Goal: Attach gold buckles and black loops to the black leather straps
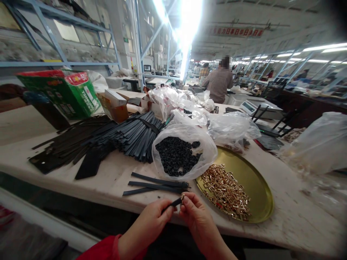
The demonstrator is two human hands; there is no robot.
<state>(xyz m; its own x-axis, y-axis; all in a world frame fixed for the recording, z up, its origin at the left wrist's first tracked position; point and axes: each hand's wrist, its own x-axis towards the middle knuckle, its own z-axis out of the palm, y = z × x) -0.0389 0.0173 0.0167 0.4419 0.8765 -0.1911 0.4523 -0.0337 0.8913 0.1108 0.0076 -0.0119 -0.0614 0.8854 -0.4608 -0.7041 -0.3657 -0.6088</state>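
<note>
My left hand [151,220] pinches a thin black strap [173,203] near the table's front edge. My right hand [193,213] grips a small gold buckle [182,197] at the strap's end. Both hands are closed, fingertips almost touching. Just beyond them three black straps [155,185] lie flat on the table. To the right stands a round gold tray [252,180] with several gold buckles [225,191] heaped in it. An open clear bag [184,151] of small black loops sits behind the straps.
A big pile of black straps [108,141] covers the left of the table. A green carton [67,94] and small boxes [115,104] stand behind it. Plastic bags [233,126] crowd the middle and right. A scale [251,106] sits further back. A person [218,83] works at a distance.
</note>
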